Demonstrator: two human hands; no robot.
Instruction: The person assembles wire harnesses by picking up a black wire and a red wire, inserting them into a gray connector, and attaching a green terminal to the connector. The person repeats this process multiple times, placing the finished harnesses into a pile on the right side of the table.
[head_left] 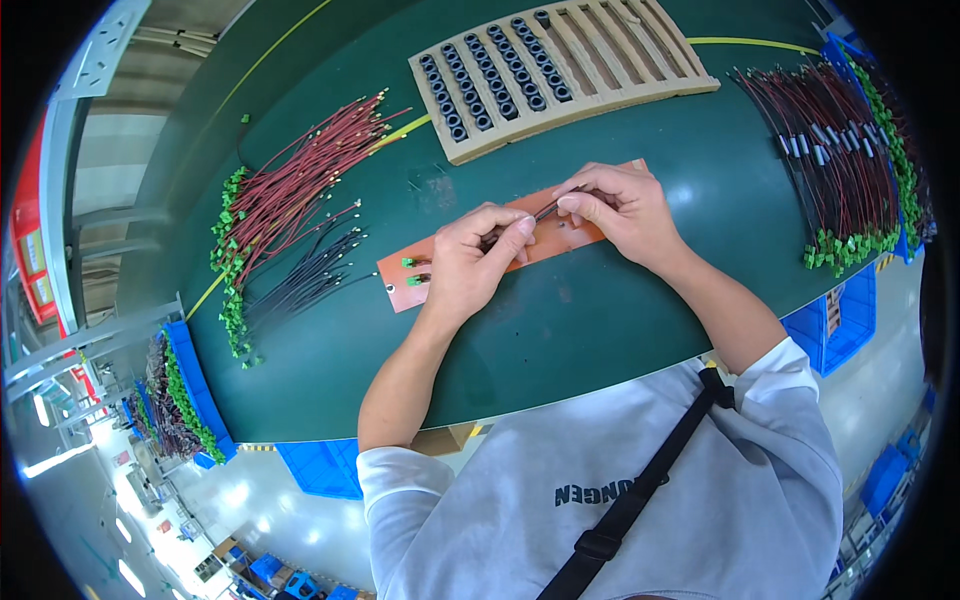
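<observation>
Midway across the green tabletop [620,300], over an orange rectangular board [440,262], both hands pinch one thin dark wire [545,211], left hand [470,265] steadying, right hand [620,205] seemingly threading its end, needing fine alignment.

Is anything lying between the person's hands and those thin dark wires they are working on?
Nothing visible does: the left hand and right hand already pinch the thin dark wires over the flat orange board.

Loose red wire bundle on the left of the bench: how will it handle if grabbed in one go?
Probably floppy: the red wires lie fanned and curved, not straight. Likely light, being thin strands with small green connectors at one end. Those connectors may snag one another, so a handful could drag neighbours along the green mat.
</observation>
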